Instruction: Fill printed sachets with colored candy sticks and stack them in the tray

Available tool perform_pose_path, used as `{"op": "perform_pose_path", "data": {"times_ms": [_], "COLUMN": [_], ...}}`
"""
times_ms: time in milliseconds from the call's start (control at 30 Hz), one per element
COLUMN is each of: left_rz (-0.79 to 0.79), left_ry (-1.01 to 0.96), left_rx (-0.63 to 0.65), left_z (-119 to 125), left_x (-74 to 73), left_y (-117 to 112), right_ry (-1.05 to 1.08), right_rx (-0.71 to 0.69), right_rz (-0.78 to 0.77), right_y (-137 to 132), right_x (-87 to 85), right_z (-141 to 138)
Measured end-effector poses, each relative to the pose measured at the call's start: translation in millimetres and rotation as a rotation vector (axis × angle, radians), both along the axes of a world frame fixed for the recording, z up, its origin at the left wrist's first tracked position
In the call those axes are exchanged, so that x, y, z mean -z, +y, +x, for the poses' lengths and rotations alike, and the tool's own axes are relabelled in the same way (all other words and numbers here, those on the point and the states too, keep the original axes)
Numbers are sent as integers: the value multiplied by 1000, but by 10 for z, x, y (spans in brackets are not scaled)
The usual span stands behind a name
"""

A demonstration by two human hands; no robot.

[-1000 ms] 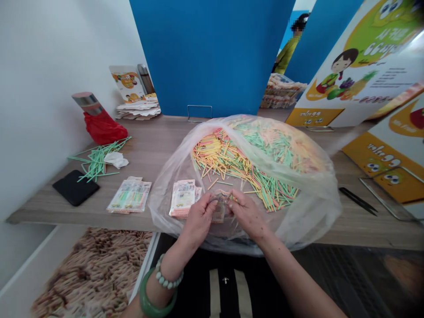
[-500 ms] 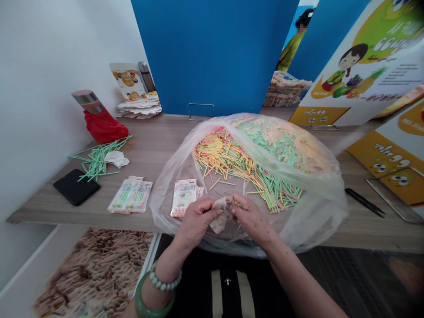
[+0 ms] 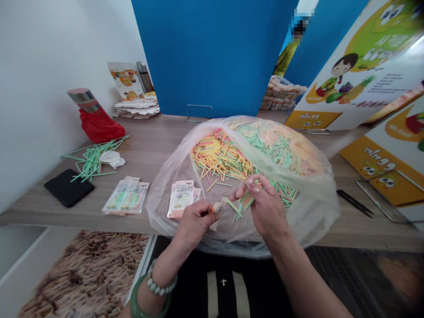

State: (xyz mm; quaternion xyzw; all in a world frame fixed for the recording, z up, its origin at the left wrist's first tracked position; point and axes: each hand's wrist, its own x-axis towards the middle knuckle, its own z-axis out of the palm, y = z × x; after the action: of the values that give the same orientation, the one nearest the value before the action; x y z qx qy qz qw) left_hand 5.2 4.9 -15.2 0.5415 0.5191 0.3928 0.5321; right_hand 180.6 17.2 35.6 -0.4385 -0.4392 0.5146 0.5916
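Note:
My left hand pinches a small printed packet near the front edge of the table. Just right of it, my right hand is closed around a small bunch of green, yellow and pink sticks. A few sticks lie loose below its fingertips. Both hands are over the opened clear plastic bag, which holds a big heap of coloured sticks. Left of my left hand lies a stack of flat printed packets.
Filled packets lie at the left, near a black phone, loose green sticks and a crumpled tissue. Black tweezers lie at the right. A blue panel stands behind. An open drawer sits below left.
My right hand has drawn away from the packet, to the right and up, and now holds a bunch of sticks. My left hand keeps the packet. The view has shifted slightly.

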Motion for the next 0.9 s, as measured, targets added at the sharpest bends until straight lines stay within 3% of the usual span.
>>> {"op": "perform_pose_path", "data": {"times_ms": [100,233,333,467,700,900], "left_rz": [-78,-145,-150,-50,-173,-210], "left_ry": [-93,-179,-182,-35,-106,-158], "left_rx": [50,86,84,100,130,131], "left_z": [55,69,36,-3,-27,-25], "left_x": [-47,-91,-71,-43,-104,-67], "left_y": [-20,-52,-57,-34,-37,-47], "right_ry": [83,64,-72,-209,-225,-273], "right_rx": [-2,-32,-59,-32,-16,-76], "right_rz": [126,222,207,154,121,123], "right_y": [0,-24,-55,-89,-136,-124], "right_x": [-147,-93,51,183,158,175], "right_z": [-192,-367,-382,-350,-298,-222]}}
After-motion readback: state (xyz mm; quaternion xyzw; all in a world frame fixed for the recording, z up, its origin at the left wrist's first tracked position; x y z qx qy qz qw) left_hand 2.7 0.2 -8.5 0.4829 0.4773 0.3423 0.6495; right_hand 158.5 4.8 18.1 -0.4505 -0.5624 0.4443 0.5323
